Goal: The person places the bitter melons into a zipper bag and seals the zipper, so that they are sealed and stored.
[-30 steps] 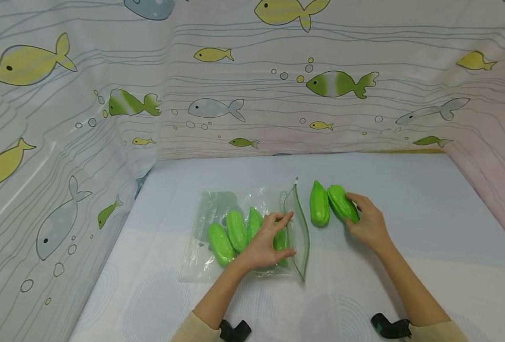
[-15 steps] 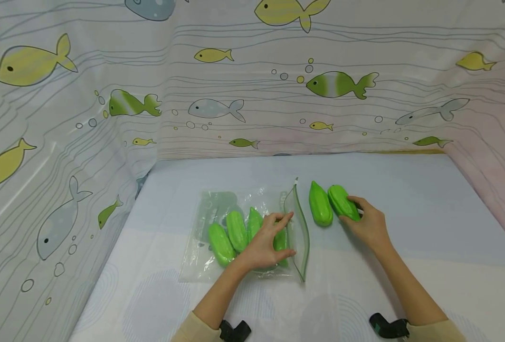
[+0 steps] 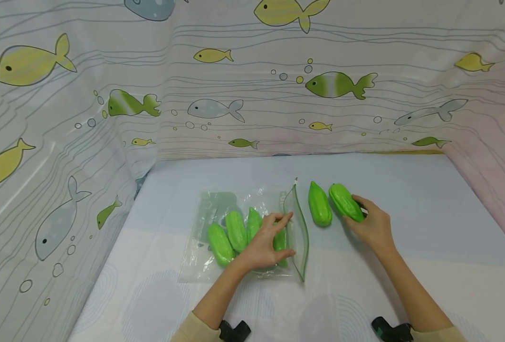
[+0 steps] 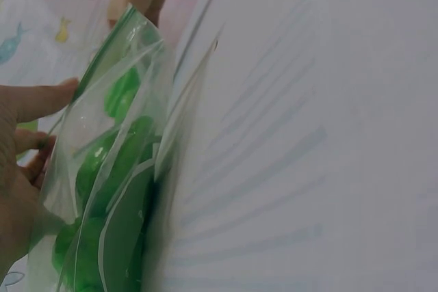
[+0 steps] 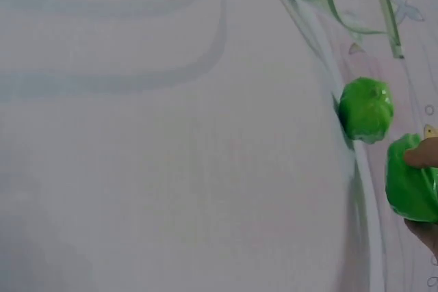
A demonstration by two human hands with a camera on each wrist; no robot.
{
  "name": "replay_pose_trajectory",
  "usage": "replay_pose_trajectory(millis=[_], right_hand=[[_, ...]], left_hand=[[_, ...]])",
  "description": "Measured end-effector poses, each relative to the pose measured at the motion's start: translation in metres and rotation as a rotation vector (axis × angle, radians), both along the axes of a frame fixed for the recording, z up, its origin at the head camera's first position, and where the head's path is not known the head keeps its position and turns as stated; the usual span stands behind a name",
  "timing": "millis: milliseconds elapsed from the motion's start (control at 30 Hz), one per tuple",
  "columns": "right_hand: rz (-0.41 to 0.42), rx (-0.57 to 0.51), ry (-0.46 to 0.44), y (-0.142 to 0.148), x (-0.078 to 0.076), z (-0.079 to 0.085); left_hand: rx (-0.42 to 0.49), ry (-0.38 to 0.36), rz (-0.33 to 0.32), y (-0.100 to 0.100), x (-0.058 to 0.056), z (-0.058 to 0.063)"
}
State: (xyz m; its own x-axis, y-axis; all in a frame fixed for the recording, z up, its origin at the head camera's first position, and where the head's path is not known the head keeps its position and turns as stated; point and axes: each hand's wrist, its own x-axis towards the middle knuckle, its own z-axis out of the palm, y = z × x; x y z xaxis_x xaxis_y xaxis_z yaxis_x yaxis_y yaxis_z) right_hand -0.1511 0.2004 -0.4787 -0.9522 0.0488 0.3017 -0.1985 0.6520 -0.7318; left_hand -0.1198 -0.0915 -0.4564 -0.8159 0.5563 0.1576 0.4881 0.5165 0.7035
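My right hand [image 3: 373,227] grips the near end of a glossy green gourd [image 3: 345,202], thumb on one side and fingers on the other. In the right wrist view the thumb lies over this gourd [image 5: 408,182]. A second gourd [image 3: 319,204] lies just left of it on the table. Over a clear zip bag [image 3: 194,261] with several more gourds [image 3: 236,231] inside, my left hand [image 3: 262,244] spreads thumb and fingers apart at the mouth. The left wrist view shows its thumb touching the bag's green zip edge [image 4: 102,52]. This hand partly covers the bagged gourds.
A pale cloth with faint circles covers the table [image 3: 427,228]. Fish-printed curtains [image 3: 278,104] stand along the back and sides. Black wrist mounts [image 3: 235,330] sit by both sleeves. The bag's mouth faces the loose gourds.
My right hand has drawn its gourd slightly to the right, widening the gap to the second gourd. That second gourd has tilted and shifted a little left. My left hand and the bag stay put.
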Motion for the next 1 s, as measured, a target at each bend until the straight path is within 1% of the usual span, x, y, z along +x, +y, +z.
replay_pose_trajectory(millis=[300,533,767,1000], right_hand=[[-0.012,-0.012,0.072,-0.004,0.006,0.011],[-0.017,-0.008,0.146,-0.006,0.01,0.016],[0.0,-0.037,0.192,-0.009,0.014,0.022],[0.02,-0.036,0.233,-0.014,0.02,0.028]], left_hand=[[-0.006,0.007,-0.003,0.0,0.0,0.0],[-0.006,0.01,-0.007,0.0,-0.001,0.0],[-0.002,0.01,-0.008,0.0,-0.002,-0.001],[0.007,0.009,-0.01,0.0,-0.001,-0.001]])
